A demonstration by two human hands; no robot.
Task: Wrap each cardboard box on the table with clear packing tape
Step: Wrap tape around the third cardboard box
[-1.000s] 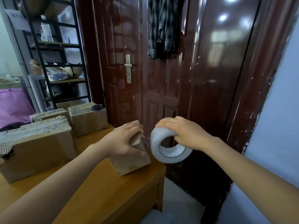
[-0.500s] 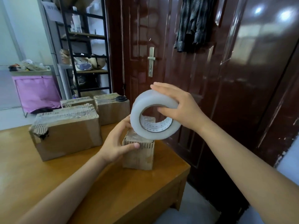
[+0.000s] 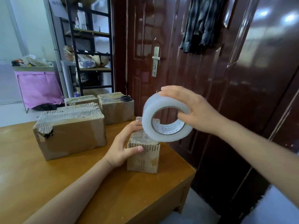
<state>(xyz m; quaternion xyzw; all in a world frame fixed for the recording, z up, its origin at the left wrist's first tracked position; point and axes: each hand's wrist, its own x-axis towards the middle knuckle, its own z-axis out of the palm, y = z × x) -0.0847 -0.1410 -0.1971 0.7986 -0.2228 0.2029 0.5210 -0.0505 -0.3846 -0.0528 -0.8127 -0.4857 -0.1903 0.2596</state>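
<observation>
Left hand (image 3: 120,149) grips small corrugated cardboard box (image 3: 143,156), steadying it near the table's right edge. Right hand (image 3: 196,110) clasps white-cored clear tape roll (image 3: 165,117) just above, likely to lay tape over its top.

The tape roll (image 3: 166,122) is milky, translucent white, with a white inner core printed with rows of small grey dots. The small box (image 3: 144,156) is tan, ribbed cardboard with a glossy clear strip over its top. The large box (image 3: 71,133) is plain brown, with pale exposed corrugation along its top and a dark torn patch at one corner. The worktop (image 3: 48,183) is honey-orange wood. The door (image 3: 202,70) is glossy dark reddish brown; a grey plaid garment (image 3: 202,25) hangs on it. The bin (image 3: 38,89) is pink, and the shelf frame (image 3: 77,50) is black.
</observation>
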